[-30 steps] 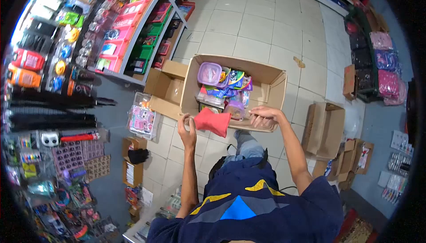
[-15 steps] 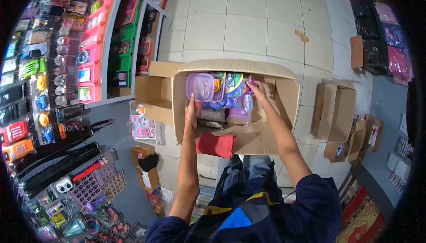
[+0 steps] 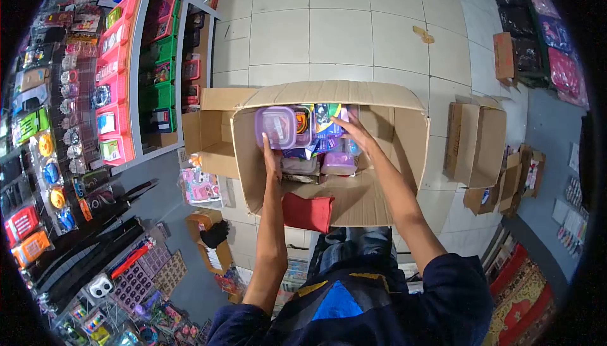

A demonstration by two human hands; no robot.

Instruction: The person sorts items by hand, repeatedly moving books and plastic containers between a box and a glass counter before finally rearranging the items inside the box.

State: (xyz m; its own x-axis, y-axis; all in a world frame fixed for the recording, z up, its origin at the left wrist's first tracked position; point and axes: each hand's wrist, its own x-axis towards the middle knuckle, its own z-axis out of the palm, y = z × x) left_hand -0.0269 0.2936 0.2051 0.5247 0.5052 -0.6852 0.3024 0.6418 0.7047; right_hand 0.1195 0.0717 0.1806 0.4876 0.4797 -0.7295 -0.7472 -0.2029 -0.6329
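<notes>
A large open cardboard box (image 3: 408, 150) holds several purple and clear plastic containers and coloured packs. My left hand (image 3: 272, 156) lies against the lower edge of a purple-lidded container (image 3: 275, 127), fingers pointing up along it; whether it grips is hard to tell. My right hand (image 3: 355, 132) reaches over the blue and green pack (image 3: 327, 118), fingers apart and touching its right side. Below that pack sits another purple container (image 3: 339, 163). A red cloth-like piece (image 3: 307, 212) hangs over the box's near edge.
A smaller open carton (image 3: 218, 132) adjoins the box on the left. Shelves with pink bins (image 3: 114, 87) and hanging goods stand further left. More cartons (image 3: 487, 147) are on the right, near bagged items (image 3: 566, 71). Tiled floor (image 3: 338, 30) lies beyond the box.
My right hand has moved left from the purple item at the right of the contents onto the blue and green pack. The view has shifted slightly.
</notes>
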